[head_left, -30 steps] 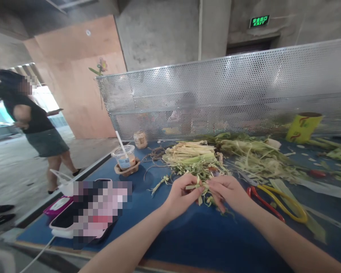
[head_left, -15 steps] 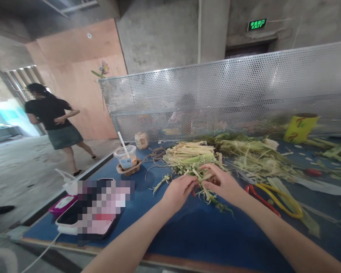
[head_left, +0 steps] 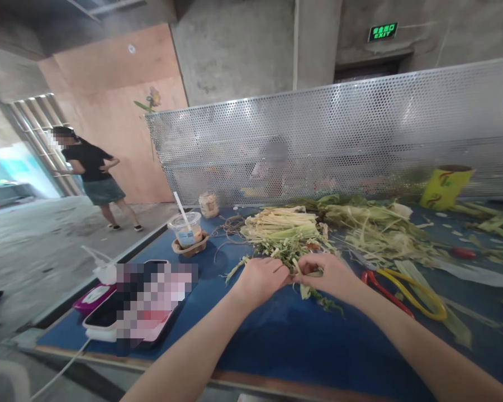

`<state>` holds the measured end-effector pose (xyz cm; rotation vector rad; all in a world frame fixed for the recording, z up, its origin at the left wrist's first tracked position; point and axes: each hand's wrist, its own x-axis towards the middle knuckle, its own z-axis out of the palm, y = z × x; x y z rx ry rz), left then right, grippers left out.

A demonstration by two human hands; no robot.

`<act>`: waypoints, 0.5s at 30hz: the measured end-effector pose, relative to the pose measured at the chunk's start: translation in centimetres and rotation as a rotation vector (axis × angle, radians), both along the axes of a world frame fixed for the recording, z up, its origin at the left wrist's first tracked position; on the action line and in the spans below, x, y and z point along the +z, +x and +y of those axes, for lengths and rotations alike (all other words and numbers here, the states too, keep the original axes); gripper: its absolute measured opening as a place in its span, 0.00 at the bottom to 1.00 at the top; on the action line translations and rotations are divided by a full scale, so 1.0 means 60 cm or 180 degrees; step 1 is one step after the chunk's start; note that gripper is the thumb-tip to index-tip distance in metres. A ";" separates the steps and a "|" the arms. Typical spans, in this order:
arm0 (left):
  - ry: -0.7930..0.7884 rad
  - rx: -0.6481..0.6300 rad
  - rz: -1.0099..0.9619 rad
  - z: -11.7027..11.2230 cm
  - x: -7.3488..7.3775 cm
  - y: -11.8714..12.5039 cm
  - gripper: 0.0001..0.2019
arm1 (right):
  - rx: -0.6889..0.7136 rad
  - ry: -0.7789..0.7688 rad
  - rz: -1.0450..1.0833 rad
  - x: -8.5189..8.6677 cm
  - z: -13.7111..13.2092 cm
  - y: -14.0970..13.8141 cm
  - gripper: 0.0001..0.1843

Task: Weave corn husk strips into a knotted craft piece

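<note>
My left hand [head_left: 265, 279] is closed, its fingertips pinching the pale green plant stems [head_left: 296, 266] just in front of a leafy heap. My right hand [head_left: 324, 272] meets it from the other side, thumb and forefinger curled around the same stems. The fingers partly hide what they grip. Green tips [head_left: 329, 304] stick out below my right hand. Behind both hands lies a pile of leafy green sprigs [head_left: 272, 247], with a bundle of pale dry stalks [head_left: 280, 219] beyond it. Scissors [head_left: 406, 290] with red and yellow handles rest right of my right hand.
Loose husks [head_left: 381, 229] cover the right back of the blue table [head_left: 276, 346], near a yellow roll [head_left: 446, 190]. At left stand a drink cup [head_left: 185, 230], a jar [head_left: 208, 205] and phone-like devices [head_left: 151, 312]. A perforated metal screen [head_left: 318, 145] closes the back. A person [head_left: 92, 167] stands beyond the table.
My hands have drawn together, and the right fingers, more spread before, have closed down onto the stems. The person at the left has moved farther off and to the right.
</note>
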<state>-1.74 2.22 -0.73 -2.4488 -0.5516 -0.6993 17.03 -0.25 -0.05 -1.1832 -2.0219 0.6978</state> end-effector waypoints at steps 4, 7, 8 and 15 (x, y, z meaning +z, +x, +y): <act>-0.0011 -0.0062 0.0193 0.001 -0.005 0.002 0.13 | 0.0207 -0.0089 -0.0101 -0.011 0.006 -0.002 0.14; -0.0137 -0.0069 0.0412 0.000 -0.002 0.003 0.10 | 0.0185 -0.0093 -0.0161 -0.012 0.009 0.001 0.15; -0.0203 -0.0051 0.0475 0.000 0.000 0.003 0.10 | 0.0159 -0.0077 -0.0145 -0.011 0.010 0.003 0.14; -0.0326 -0.0194 0.0374 0.003 0.015 -0.004 0.10 | 0.0040 0.0304 -0.0102 0.008 0.002 0.013 0.10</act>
